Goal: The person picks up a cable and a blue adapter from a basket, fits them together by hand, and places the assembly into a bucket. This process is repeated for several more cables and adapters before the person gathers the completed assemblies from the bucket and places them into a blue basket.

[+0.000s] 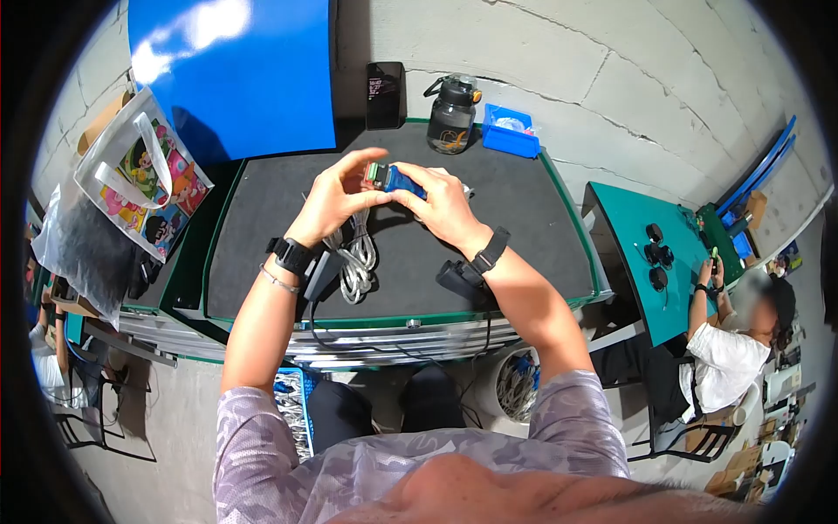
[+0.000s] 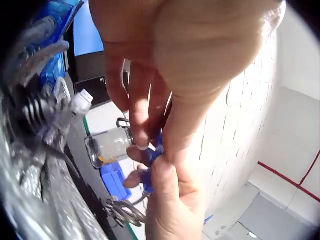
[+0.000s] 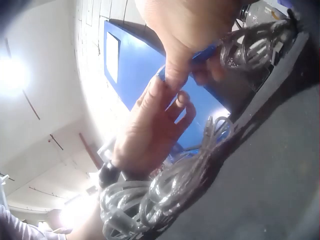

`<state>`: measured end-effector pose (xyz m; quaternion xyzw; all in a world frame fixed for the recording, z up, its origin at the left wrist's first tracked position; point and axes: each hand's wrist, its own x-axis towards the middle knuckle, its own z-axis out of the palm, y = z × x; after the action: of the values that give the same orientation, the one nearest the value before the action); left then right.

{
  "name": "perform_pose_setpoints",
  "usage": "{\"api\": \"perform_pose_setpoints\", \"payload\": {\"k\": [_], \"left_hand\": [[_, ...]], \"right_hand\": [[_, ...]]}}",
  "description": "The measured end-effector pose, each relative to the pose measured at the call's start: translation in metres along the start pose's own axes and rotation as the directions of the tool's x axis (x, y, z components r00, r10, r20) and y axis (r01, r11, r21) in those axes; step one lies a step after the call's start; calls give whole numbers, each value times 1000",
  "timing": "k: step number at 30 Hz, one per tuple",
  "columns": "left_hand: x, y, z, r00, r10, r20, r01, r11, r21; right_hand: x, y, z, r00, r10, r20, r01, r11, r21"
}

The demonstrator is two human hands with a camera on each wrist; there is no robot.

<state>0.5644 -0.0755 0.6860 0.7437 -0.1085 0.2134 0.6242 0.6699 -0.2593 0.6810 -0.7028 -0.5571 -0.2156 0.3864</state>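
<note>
table: dark mat top [image 1: 524, 227] with a green edge; everything below sits on it or is held over it
board: glossy blue board [image 1: 236, 79] leaning on the block wall at the mat's far left
bag: clear plastic bag [image 1: 144, 175] with a cartoon print, off the table's left edge
left hand: left hand [image 1: 336, 196] raised over mid-mat, thumb and fingertips pinching the adapter's left end, other fingers arched above it
right hand: right hand [image 1: 441, 205] pinching the adapter's right part between thumb and forefinger, touching the left hand's fingertips
cable: grey translucent cable coil [image 1: 356, 258] on the mat under the left hand; one strand runs up toward the hands
bottle: dark smoky bottle [image 1: 452, 113] with a loop lid, upright at the far edge
bin: small blue bin [image 1: 511, 131] just right of the bottle
box: black box [image 1: 385, 94] upright against the wall, left of the bottle
adapter: blue adapter [image 1: 401, 181], small blocky blue shell, held between both hands above the mat's centre, clear of the surface
terminal: green terminal end [image 1: 374, 172] on the adapter's left side, at the left fingertips
writing: reddish text on the black box and an orange mark on the bottle, both too small to read; none visible on the adapter
</note>
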Motion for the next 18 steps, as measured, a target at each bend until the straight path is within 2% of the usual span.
{"api": "perform_pose_setpoints", "payload": {"k": [1, 2, 3, 5, 6, 7, 9, 11, 12, 13, 15, 17, 18], "left_hand": [[2, 0, 0, 1000, 6, 7, -6, 1000, -6], [2, -2, -3, 999, -16, -45, 14, 999, -34], [1, -2, -5, 994, -40, -97, 34, 997, -62], [0, 2, -6, 993, -76, -92, 76, 997, -10], [-2, 5, -5, 995, -93, 22, 92, 994, 55], [-3, 6, -4, 985, -115, 130, 99, 988, 122], [-5, 11, -2, 948, -146, 284, 81, 971, 227], [-9, 22, 3, 917, -163, 364, 79, 969, 234], [-9, 22, 5, 899, -156, 409, 91, 980, 175], [-10, 23, 7, 881, -155, 447, 73, 978, 195], [-8, 19, 9, 773, -255, 581, 226, 966, 125], [-10, 15, 12, 789, -198, 581, 68, 969, 238], [-8, 18, 12, 760, -272, 590, 120, 951, 283]], "right_hand": [[3, -3, -4, 983, 181, 36, -183, 931, 316], [3, -5, -7, 933, 338, 126, -345, 731, 589], [7, 2, -10, 959, 272, 82, -233, 584, 778], [13, 14, -22, 947, 289, 140, -213, 239, 947], [14, 12, -27, 927, 340, 157, -195, 80, 978], [14, 11, -29, 929, 334, 156, -195, 86, 977], [13, 10, -31, 891, 387, 239, -167, -211, 963], [12, 12, -29, 890, 383, 247, -168, -228, 959], [11, 12, -28, 884, 371, 283, -171, -308, 936], [10, 11, -27, 878, 357, 318, -172, -386, 906], [10, 9, -27, 883, 337, 327, -187, -387, 903], [10, 8, -24, 886, 341, 314, -198, -334, 922], [11, 9, -21, 887, 342, 310, -201, -320, 926]]}}
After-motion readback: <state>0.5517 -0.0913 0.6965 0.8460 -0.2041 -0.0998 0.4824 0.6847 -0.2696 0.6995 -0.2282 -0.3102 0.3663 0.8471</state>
